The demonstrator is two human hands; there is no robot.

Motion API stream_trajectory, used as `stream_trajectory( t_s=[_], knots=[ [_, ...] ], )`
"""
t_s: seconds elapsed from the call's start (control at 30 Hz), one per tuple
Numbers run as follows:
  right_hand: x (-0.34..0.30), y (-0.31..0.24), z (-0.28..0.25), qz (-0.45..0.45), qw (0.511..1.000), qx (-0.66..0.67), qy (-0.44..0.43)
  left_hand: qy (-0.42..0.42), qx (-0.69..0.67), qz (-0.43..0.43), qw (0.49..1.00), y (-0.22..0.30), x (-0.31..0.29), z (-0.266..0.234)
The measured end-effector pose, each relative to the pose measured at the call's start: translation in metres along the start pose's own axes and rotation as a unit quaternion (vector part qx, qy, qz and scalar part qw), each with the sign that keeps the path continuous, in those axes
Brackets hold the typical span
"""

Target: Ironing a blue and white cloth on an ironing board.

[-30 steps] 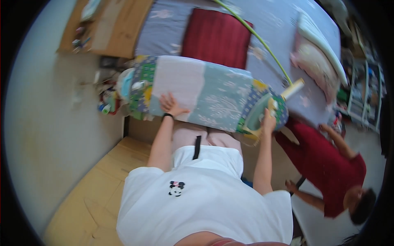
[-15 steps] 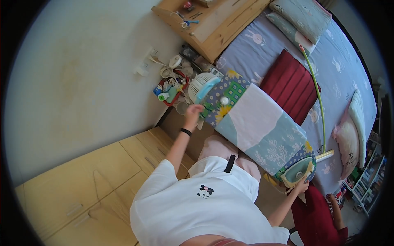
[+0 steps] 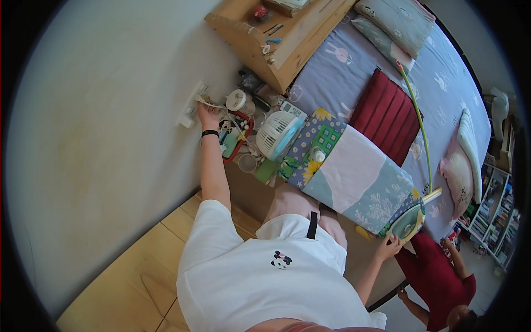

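My left hand (image 3: pixel 208 116) reaches to the wall, fingers closed at a white plug (image 3: pixel 199 99) by the white socket strip (image 3: pixel 191 105); the fingers partly hide it. My right hand (image 3: pixel 390 247) has its fingers curled at the near rim of a teal, yellow-edged, pointed thing shaped like a clothes iron (image 3: pixel 408 221). It sits at the right end of a padded, flower-patterned board (image 3: pixel 301 145). Across the board lies a folded white and teal cloth (image 3: pixel 359 166). A white fan with a blue rim (image 3: pixel 276 134) stands beside the board's left end.
Behind the board is a bed (image 3: pixel 332 69) with a dark red cushion (image 3: pixel 387 116) and a long green stick (image 3: pixel 423 127). A red basket (image 3: pixel 243 141) of small items sits near the wall. At lower right is another person in dark red (image 3: pixel 437 276). Wooden cabinets (image 3: pixel 127 279) stand lower left.
My left hand has moved from beside the fan up and left to the wall socket. My right hand has shifted slightly left along the rim. The other person now shows more fully.
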State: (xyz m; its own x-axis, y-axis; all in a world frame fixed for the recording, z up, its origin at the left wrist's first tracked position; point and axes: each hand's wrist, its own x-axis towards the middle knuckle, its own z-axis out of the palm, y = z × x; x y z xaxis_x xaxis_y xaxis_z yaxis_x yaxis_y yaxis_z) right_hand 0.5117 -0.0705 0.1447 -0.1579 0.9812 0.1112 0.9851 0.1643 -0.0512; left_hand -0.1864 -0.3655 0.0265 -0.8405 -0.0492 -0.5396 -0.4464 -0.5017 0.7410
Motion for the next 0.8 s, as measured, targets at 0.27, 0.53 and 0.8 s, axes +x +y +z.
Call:
stream_trajectory(
  t_s=[0.27, 0.53, 0.8],
  knots=[
    [-0.018, -0.017, -0.023, 0.002, 0.998, 0.006, -0.064, 0.028, 0.004, 0.048, 0.998, 0.001, -0.014, 0.012],
    [-0.012, -0.032, -0.018, -0.081, 0.995, 0.023, -0.058, 0.086, 0.055, 0.132, 0.986, -0.003, -0.015, 0.013],
    [-0.012, -0.022, -0.021, -0.078, 0.989, 0.051, -0.112, 0.072, 0.001, 0.08, 0.994, 0.002, -0.023, 0.024]
  ],
)
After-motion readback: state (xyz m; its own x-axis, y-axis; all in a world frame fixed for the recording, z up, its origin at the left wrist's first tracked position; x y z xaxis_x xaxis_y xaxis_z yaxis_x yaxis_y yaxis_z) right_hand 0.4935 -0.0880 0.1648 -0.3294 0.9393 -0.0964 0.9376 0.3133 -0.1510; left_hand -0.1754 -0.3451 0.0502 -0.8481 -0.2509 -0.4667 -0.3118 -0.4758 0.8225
